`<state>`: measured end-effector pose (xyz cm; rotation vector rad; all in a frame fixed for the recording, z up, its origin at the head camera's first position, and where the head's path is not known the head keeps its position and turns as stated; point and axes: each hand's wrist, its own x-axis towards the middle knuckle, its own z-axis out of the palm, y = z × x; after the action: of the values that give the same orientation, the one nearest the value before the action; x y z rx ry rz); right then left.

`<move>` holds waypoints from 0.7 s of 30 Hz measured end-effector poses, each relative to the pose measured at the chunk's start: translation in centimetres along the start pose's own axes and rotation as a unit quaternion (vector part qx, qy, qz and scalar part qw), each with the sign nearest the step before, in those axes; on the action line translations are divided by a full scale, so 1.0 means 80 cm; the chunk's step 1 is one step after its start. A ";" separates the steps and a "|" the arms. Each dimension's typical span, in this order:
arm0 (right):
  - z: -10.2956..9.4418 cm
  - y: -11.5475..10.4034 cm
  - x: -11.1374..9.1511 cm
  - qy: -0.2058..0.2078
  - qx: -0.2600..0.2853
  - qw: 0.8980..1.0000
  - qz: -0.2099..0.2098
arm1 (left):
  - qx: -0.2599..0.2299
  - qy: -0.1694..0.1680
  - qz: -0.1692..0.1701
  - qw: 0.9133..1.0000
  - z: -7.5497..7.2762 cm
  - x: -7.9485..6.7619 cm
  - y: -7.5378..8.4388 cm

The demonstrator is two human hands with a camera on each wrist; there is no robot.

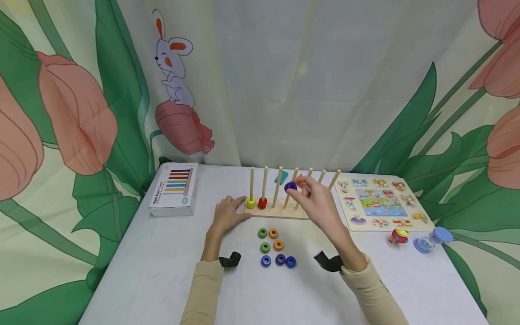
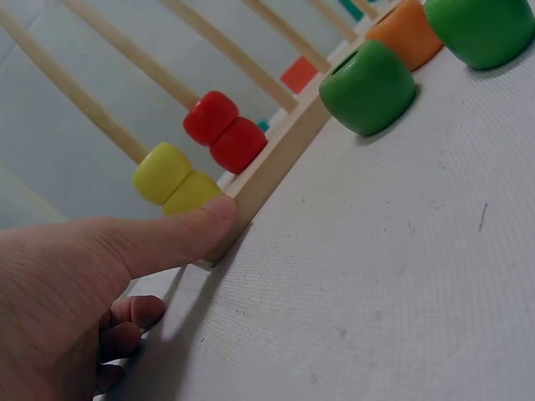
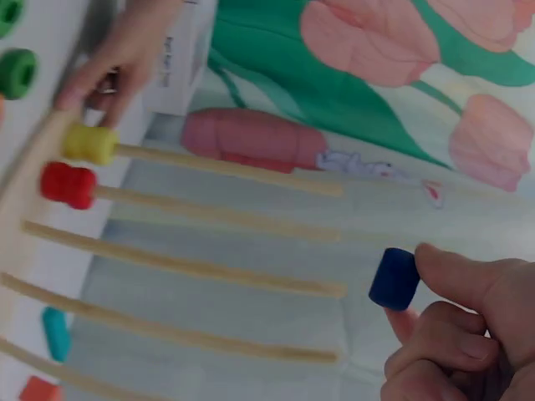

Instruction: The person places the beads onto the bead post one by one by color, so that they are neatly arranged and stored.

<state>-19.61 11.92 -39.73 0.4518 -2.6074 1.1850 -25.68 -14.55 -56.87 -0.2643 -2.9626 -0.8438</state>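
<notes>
A wooden peg stand (image 1: 278, 212) with a row of upright dowels stands across the table. Two yellow beads (image 2: 171, 177) sit on its first peg and two red beads (image 2: 224, 132) on the second. With thumb and fingers, my left hand (image 1: 227, 215) holds the left end of the stand's base; in the left wrist view its thumb lies against the corner. My right hand (image 1: 318, 201) pinches a dark blue bead (image 3: 394, 279) between thumb and finger. That bead is off the pegs, level with the dowel tips in the right wrist view.
Before the stand lie loose green beads (image 1: 265, 247), orange beads (image 1: 278, 245) and blue beads (image 1: 266, 260). A white box (image 1: 174, 189) stands left. To the right are a puzzle board (image 1: 345, 212), a small red figure (image 1: 398, 236) and a blue hourglass (image 1: 432, 239). Teal (image 3: 56, 334) and orange-red pieces lie behind.
</notes>
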 end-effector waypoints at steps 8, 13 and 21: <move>0.007 -0.018 0.058 0.043 -0.029 0.998 -0.045 | 0.001 0.002 0.003 1.000 0.002 0.000 -0.002; 0.018 -0.011 0.073 0.024 -0.060 0.998 -0.027 | 0.000 -0.001 0.006 1.000 0.004 0.001 -0.004; 0.028 0.001 0.058 0.067 0.016 0.997 -0.033 | 0.010 0.004 0.012 1.000 0.001 0.004 -0.006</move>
<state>-24.12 9.41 -39.63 0.4433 -2.4447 1.1937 -26.08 -14.84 -57.12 -0.2942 -2.9529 -0.8105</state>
